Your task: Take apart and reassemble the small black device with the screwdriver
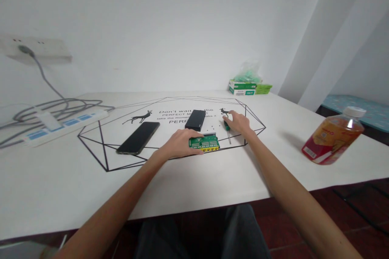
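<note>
My left hand [182,143] grips the left edge of a green circuit board [204,142], thumb on top. A row of yellow connectors runs along the board's near edge. My right hand [238,123] is closed around the dark handle of a screwdriver [229,136], whose metal shaft points towards me on the table. Between the hands, behind the board, lie several tiny dark screws [213,127]. A black rectangular case [195,119] rests just beyond my left hand.
Left of my hand lies a black smartphone [139,137]. A white power strip [68,126] with coiled grey cables occupies the table's left side. At the right stands a bottle of orange drink [332,135]. Green-and-white boxes [242,87] sit at the back right.
</note>
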The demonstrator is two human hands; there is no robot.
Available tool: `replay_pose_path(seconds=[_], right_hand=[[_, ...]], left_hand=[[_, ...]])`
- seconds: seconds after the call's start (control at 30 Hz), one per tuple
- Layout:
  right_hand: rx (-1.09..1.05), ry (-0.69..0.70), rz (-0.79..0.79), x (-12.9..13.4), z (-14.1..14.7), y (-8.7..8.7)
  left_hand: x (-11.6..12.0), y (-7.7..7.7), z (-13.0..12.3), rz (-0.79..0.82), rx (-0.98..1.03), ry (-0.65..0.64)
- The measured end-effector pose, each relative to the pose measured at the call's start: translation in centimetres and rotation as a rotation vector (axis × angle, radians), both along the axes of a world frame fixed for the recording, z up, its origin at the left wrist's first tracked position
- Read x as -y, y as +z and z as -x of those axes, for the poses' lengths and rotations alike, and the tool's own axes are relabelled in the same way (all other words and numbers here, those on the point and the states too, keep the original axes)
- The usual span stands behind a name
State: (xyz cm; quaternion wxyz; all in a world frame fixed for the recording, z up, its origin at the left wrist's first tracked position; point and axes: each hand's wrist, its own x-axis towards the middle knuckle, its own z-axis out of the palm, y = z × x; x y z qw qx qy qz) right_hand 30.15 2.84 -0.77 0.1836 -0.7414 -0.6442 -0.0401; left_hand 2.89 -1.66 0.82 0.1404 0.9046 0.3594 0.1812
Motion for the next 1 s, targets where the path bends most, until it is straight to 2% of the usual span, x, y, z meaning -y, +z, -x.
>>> replay_pose_path(seconds=[0.1,0.17,0.23,0.3,0.37,0.43,0.5,0.57,0.63,0.73,0.87,1.0], right_hand=[[-0.072,-0.053,-0.109,0.4,0.1,1.0],[-0.157,-0.034,-0.213,0.8,0.6,1.8],[-0.262,0.075,-0.314,1.4,1.6,2.4],[-0.389,0.267,-0.362,2.2,3.0,2.8],[-0.527,0.442,-0.335,2.9,4.4,2.9],[-0.683,0.521,-0.281,3.5,5.7,2.8],[-0.855,0.581,-0.222,3.9,6.5,2.7],[-1.029,0.606,-0.176,3.8,6.8,2.5],[-1.186,0.579,-0.155,3.5,6.8,2.2],[-1.366,0.538,-0.096,2.7,6.4,1.7],[-1.425,0.504,-0.015,2.0,6.1,1.5],[-1.450,0.508,-0.105,1.8,5.7,1.7]], left_hand=[[-0.3,0.3,0.1,0.111,0.145,0.107],[-0.6,0.9,0.1,0.207,0.321,0.185],[-1.1,1.7,-0.1,0.278,0.557,0.251],[-1.6,2.7,-0.6,0.352,0.801,0.302],[-1.9,3.7,-1.4,0.484,0.956,0.305],[-2.3,4.4,-2.4,0.559,1.041,0.305],[-2.8,4.6,-3.4,0.576,1.081,0.310],[-3.5,4.4,-4.4,0.557,1.108,0.374],[-4.2,3.8,-5.2,0.516,1.114,0.441],[-5.3,2.9,-6.3,0.603,1.114,0.411],[-6.4,2.2,-7.4,0.652,1.101,0.346],[-7.9,2.0,-7.7,0.547,0.961,0.346]])
